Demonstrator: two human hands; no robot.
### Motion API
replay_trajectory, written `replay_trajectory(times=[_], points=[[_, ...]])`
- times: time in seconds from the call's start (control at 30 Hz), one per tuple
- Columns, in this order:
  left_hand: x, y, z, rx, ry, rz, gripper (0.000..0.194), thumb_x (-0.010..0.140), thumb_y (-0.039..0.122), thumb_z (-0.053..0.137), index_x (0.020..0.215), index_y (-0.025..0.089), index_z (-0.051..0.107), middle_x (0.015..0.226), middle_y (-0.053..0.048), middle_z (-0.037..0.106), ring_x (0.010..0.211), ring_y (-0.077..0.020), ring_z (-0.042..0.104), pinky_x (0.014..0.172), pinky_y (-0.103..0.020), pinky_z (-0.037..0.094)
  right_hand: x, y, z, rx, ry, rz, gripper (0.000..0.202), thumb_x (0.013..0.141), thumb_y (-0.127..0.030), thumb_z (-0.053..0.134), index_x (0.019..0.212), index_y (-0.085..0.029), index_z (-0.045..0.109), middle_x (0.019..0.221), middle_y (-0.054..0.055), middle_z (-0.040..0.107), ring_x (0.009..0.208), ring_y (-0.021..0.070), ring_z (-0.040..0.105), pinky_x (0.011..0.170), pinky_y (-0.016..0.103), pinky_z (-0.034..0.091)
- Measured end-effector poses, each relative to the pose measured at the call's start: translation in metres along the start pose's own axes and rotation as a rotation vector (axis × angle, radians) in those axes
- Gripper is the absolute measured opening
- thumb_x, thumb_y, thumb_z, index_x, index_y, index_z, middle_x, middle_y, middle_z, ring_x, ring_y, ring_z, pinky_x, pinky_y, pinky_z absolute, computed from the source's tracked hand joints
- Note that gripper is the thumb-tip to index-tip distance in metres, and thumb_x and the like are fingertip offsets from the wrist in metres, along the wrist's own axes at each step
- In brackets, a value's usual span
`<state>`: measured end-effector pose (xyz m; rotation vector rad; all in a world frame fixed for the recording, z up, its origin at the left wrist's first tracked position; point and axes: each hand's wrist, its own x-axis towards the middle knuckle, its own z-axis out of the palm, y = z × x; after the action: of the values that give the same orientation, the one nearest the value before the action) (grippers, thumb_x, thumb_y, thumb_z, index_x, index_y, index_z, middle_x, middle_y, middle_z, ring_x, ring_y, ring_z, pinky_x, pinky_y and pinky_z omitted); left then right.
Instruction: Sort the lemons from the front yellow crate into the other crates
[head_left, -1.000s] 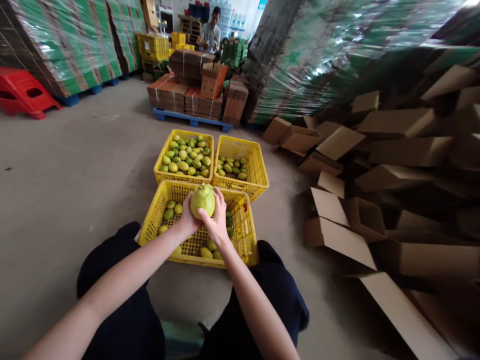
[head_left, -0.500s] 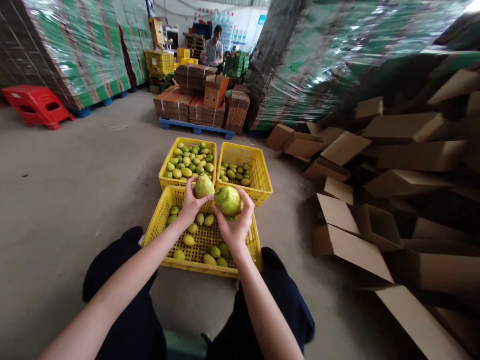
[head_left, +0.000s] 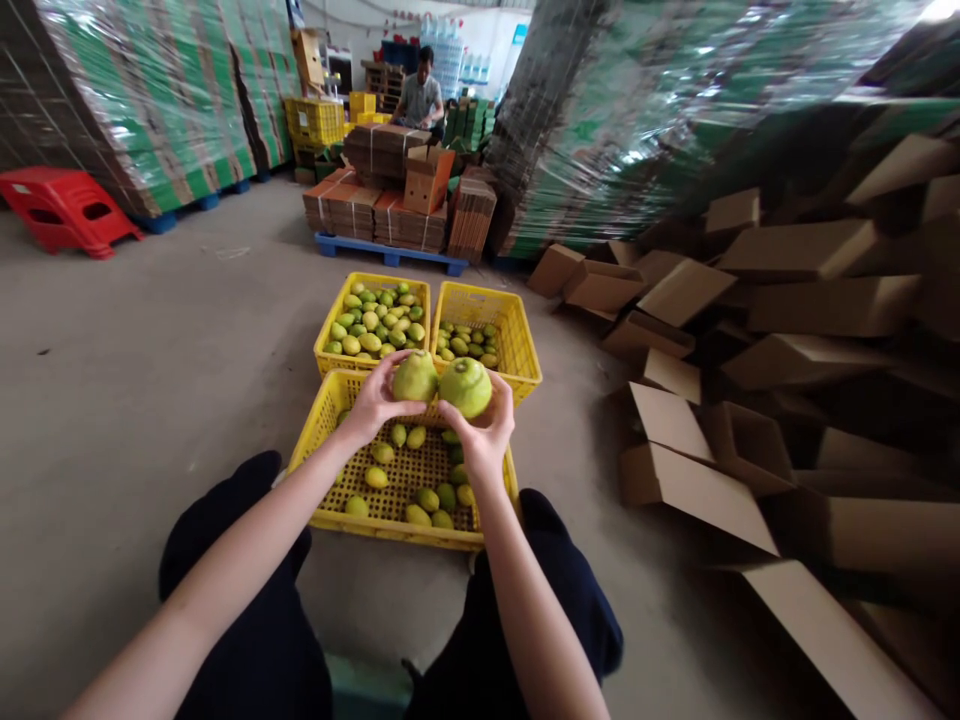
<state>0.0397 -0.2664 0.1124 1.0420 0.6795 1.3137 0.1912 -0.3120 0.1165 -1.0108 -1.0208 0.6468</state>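
Observation:
My left hand (head_left: 375,400) grips a yellow-green lemon (head_left: 415,378), thumb below and fingers round its far side. In my right hand (head_left: 489,432) is a second greenish lemon (head_left: 464,387), its stem end turned up toward me. Both fruits are side by side, close together, above the far edge of the near yellow crate (head_left: 397,537). Loose lemons (head_left: 376,477) lie spread over that crate's slotted floor, with several grouped at its right side. My right forearm and hand hide part of them.
Behind stand a yellow crate (head_left: 321,335) full of lemons and another crate (head_left: 525,335) holding fewer. Open cardboard boxes (head_left: 712,495) heap up on the right. Flattened cartons sit on a blue pallet (head_left: 390,252), a person (head_left: 421,98) beyond. A red stool (head_left: 71,210) is at left.
Both lemons have come level with each other. The right one has turned so its stem end shows and has risen slightly. The view has shifted a little.

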Motion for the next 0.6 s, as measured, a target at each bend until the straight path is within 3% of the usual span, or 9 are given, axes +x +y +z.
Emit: replay_trajectory(times=[0.1,0.2,0.33,0.5,0.6], points=[[0.000,0.006,0.000,-0.199,-0.002,-0.191,0.054,0.057,0.022,0.079,0.110,0.022,0.068,0.114,-0.006,0.072,0.120,-0.0323,0.063,0.104,-0.046,0.049,0.002,0.000,0.004,0.241,0.015,0.280,0.035,0.070,-0.042,0.077,0.100,-0.026,0.065,0.098,0.000,0.070,0.097,0.0221,0.065,0.093,0.040,0.051],[-0.003,0.009,0.006,-0.342,0.014,-0.307,0.042,0.068,0.033,0.071,0.107,0.018,0.069,0.113,-0.011,0.074,0.122,-0.0341,0.062,0.105,-0.049,0.050,0.005,0.005,0.009,0.453,0.043,0.506,0.029,0.071,-0.048,0.068,0.088,-0.025,0.066,0.091,0.002,0.072,0.097,0.0247,0.068,0.086,0.039,0.055],[-0.005,0.004,0.009,-0.380,0.067,-0.382,0.037,0.075,0.041,0.074,0.103,0.017,0.069,0.104,-0.013,0.075,0.114,-0.0335,0.067,0.098,-0.048,0.056,0.007,0.013,0.011,0.583,-0.049,0.657,0.030,0.071,-0.049,0.060,0.084,-0.022,0.067,0.084,0.005,0.073,0.088,0.0276,0.070,0.075,0.040,0.058],[0.001,-0.008,-0.013,-0.393,0.228,-0.568,0.034,0.077,0.045,0.076,0.096,0.017,0.070,0.086,-0.009,0.075,0.073,-0.0196,0.073,0.060,-0.027,0.062,0.012,0.012,-0.001,0.644,-0.044,0.787,0.036,0.069,-0.052,0.056,0.083,-0.021,0.069,0.075,0.007,0.072,0.066,0.0232,0.065,0.059,0.036,0.054],[-0.010,-0.031,-0.027,-0.356,0.096,-0.761,0.033,0.081,0.048,0.069,0.088,0.016,0.070,0.078,-0.011,0.074,0.056,-0.0166,0.068,0.042,-0.021,0.054,0.019,0.001,-0.019,0.657,-0.032,0.787,0.039,0.070,-0.056,0.058,0.085,-0.023,0.070,0.074,0.006,0.072,0.073,0.0245,0.068,0.062,0.037,0.056]])
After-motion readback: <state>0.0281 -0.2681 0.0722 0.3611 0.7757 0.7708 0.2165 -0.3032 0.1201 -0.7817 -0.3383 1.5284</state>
